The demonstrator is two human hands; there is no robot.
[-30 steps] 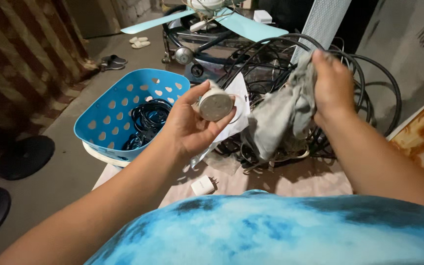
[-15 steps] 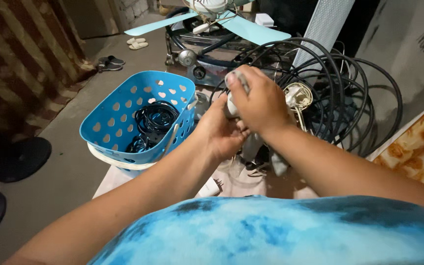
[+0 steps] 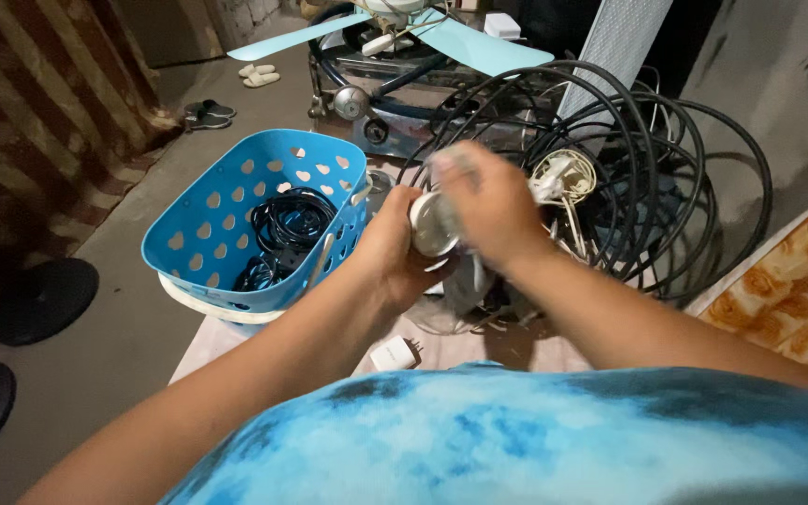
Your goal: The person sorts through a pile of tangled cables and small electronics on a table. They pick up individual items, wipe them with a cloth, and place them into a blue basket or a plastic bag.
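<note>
My left hand (image 3: 390, 252) grips a small round silvery part (image 3: 432, 225) from below, held up in front of my chest. My right hand (image 3: 483, 201) is curled over its top, blurred, touching it; a grey cloth (image 3: 468, 281) hangs under the hands. Blue basket (image 3: 198, 252) with black cables (image 3: 287, 224) sits just left. Big black cable coils (image 3: 666, 168) behind, white charger (image 3: 395, 353) lies below

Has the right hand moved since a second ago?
Yes. The right hand came down and left from the black cable coils to the round metal piece.
</note>
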